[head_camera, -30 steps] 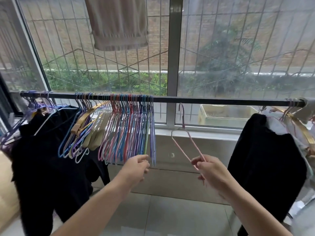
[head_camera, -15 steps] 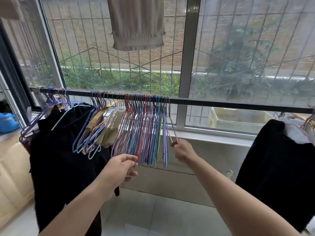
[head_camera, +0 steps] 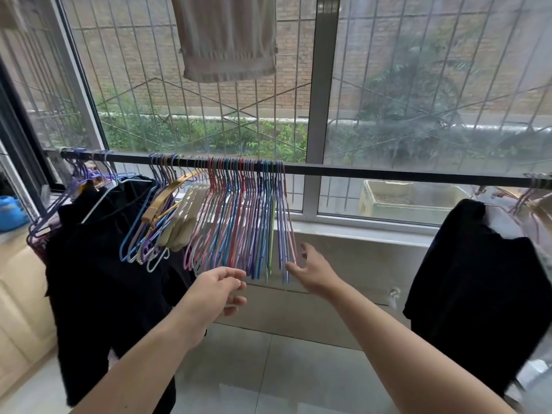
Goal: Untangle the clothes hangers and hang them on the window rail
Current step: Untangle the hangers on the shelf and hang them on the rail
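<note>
A black window rail (head_camera: pixel 388 176) runs across the view. A tight row of several pink, blue and purple wire hangers (head_camera: pixel 239 219) hangs from it left of centre. The pink hanger (head_camera: pixel 290 228) hangs at the right end of that row. My right hand (head_camera: pixel 310 271) is open just right of the row's lower ends, its fingertips close to the pink hanger's bottom. My left hand (head_camera: pixel 219 289) hovers below the row with loosely curled fingers and holds nothing.
Black clothes (head_camera: pixel 98 264) hang on the rail at the left and a black garment (head_camera: pixel 478 279) at the right. A beige cloth (head_camera: pixel 227 37) hangs above. A planter box (head_camera: pixel 406 201) sits outside the window. Pale tiled floor lies below.
My right hand slid the pink hanger left along the rail to the row's end and let go of it. The view swung left; my left hand stayed below the row.
</note>
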Available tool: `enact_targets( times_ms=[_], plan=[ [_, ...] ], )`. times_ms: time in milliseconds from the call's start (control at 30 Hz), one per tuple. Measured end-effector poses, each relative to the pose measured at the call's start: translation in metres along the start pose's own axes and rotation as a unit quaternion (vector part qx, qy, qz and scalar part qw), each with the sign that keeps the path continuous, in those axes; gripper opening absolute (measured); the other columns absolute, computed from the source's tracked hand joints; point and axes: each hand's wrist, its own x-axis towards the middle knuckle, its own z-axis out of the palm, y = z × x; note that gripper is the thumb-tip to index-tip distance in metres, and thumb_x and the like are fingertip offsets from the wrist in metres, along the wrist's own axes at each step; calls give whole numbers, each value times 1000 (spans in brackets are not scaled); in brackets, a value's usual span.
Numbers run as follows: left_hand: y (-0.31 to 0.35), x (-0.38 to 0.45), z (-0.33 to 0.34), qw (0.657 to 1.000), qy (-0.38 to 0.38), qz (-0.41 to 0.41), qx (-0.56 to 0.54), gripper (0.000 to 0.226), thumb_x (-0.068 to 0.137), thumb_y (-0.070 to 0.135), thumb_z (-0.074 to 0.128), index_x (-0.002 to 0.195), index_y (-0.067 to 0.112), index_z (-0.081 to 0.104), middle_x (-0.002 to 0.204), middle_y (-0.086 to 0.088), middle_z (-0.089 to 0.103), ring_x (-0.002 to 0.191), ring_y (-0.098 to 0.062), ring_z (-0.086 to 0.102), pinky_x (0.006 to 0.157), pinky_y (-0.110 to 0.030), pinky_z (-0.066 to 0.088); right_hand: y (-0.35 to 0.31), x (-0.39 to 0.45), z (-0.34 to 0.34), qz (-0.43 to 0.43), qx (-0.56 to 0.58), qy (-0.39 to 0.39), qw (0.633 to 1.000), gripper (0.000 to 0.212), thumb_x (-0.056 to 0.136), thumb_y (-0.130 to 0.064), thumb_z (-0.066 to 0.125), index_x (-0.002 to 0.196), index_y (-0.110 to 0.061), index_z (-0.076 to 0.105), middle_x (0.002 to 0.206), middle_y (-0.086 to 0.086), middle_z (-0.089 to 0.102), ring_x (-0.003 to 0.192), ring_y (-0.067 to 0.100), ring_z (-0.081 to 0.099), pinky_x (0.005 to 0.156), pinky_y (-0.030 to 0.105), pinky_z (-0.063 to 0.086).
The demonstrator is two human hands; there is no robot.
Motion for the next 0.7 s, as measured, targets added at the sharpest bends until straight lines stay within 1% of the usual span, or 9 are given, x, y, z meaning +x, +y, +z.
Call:
enact_targets(
  times_ms=[100, 200, 267, 333, 400, 500, 600, 633, 700],
  plan=[
    [-7, -6, 15, 1000, -9, -8, -4, 24, 104, 7, 49, 109, 15, 71, 105, -10, 72, 81, -23, 72, 87, -45, 60, 22, -20, -4, 13, 41, -1, 999, 81, 93, -43, 66, 157, -11, 27, 152, 14, 42, 139, 26, 44, 116, 41, 36],
    [-26, -10, 37, 1000, -12, -15, -10, 23, 104, 6, 49, 109, 12, 71, 100, -9, 72, 78, -24, 71, 76, -39, 58, 49, -45, -10, 45, 131, 23, 990, 66, 96, -40, 64, 151, -13, 38, 142, 9, 52, 128, 22, 54, 108, 37, 44],
    [-49, -18, 58, 999, -15, -47, -13, 22, 103, 4, 48, 108, 8, 69, 94, -9, 70, 74, -25, 67, 75, -38, 53, 80, -68, -4, 89, 169, 32, 981, 56, 96, -39, 62, 145, -18, 45, 134, 4, 58, 118, 19, 59, 102, 37, 48],
    [-80, -29, 83, 996, -33, -82, 0, 22, 103, 2, 46, 108, 6, 67, 92, -9, 68, 71, -24, 65, 76, -38, 52, 119, -99, 12, 144, 192, 24, 971, 49, 95, -39, 62, 139, -21, 49, 129, 2, 60, 111, 19, 61, 96, 40, 52],
    [-115, -45, 110, 990, -68, -122, 24, 23, 103, 3, 45, 109, 7, 66, 92, -8, 68, 70, -23, 65, 73, -34, 52, 160, -139, 33, 202, 209, 10, 957, 44, 96, -34, 62, 136, -19, 51, 126, 3, 60, 106, 19, 61, 90, 39, 53],
    [-157, -68, 140, 979, -109, -166, 50, 22, 102, 3, 45, 109, 7, 65, 90, -9, 67, 65, -20, 64, 66, -31, 51, 200, -203, 54, 266, 226, 7, 937, 39, 97, -25, 61, 134, -15, 54, 121, 5, 62, 98, 17, 61, 84, 35, 53],
    [-182, -93, 165, 966, -163, -184, 74, 20, 100, 2, 47, 103, 9, 66, 88, -9, 66, 64, -20, 63, 64, -30, 50, 223, -272, 63, 311, 231, 24, 922, 32, 95, -26, 61, 126, -19, 58, 116, 2, 64, 104, 19, 63, 94, 42, 56],
    [-187, -95, 167, 964, -174, -183, 78, 20, 99, 2, 48, 104, 9, 66, 88, -9, 66, 65, -21, 64, 64, -30, 50, 227, -281, 65, 318, 231, 26, 919, 29, 94, -28, 61, 122, -21, 59, 114, 1, 64, 105, 19, 63, 96, 43, 55],
    [-202, -115, 176, 952, -224, -179, 105, 20, 98, 4, 49, 106, 8, 67, 88, -8, 68, 69, -22, 65, 64, -29, 51, 239, -325, 67, 350, 225, 75, 906, 27, 94, -31, 62, 120, -23, 61, 113, -1, 65, 107, 20, 63, 97, 44, 55]
  ],
)
